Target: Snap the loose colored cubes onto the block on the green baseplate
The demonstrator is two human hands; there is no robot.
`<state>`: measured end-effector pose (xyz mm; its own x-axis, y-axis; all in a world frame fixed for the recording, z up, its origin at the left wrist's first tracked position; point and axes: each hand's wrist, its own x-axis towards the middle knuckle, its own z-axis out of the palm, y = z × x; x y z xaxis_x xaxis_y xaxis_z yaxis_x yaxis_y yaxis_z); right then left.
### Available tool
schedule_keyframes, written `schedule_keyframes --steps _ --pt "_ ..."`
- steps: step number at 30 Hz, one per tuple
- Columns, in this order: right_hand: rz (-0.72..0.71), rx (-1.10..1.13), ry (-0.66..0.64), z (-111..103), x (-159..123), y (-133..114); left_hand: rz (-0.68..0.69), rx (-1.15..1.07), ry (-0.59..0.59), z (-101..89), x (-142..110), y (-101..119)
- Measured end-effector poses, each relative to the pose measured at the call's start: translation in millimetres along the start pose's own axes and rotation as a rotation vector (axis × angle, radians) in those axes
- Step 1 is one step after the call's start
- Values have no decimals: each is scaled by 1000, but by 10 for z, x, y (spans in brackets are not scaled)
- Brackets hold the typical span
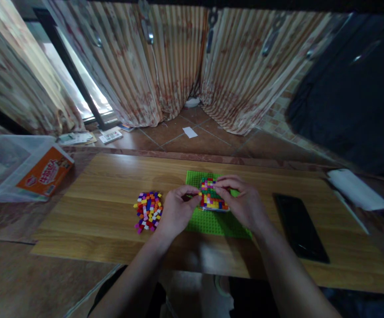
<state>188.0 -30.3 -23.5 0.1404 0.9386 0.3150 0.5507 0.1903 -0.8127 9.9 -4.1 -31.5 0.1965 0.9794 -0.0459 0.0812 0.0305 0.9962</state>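
Note:
My left hand [180, 210] is closed in a pinch, with a small yellow toy brick [200, 194] at its fingertips, by the left edge of a multicoloured brick build [213, 204]. At the upper right of that build, my right hand [241, 198] pinches with thumb and forefinger; whatever is between those fingertips is too small to make out. The build stands on a bright green studded baseplate [200, 225], and my right hand covers part of both. Left of my left hand lies a loose pile of small coloured bricks [149, 211].
Everything rests on a low wooden bench [105, 198]. A black phone-like slab [300, 226] lies at its right side. Beyond the left end stands a clear plastic bin [16, 163] with an orange label. Striped curtains [175, 62] hang behind, and papers [111, 135] lie near the window.

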Motion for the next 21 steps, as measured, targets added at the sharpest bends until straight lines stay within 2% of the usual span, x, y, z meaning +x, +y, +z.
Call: schedule_keyframes --steps 5,15,21 --pt "-26 -4 70 37 2 -26 -6 -51 -17 0 -2 14" --pt "-101 -99 -69 67 -16 -110 11 -63 -20 34 -29 38" --pt "-152 -126 -104 88 -28 -120 -3 -100 -17 41 -35 27"
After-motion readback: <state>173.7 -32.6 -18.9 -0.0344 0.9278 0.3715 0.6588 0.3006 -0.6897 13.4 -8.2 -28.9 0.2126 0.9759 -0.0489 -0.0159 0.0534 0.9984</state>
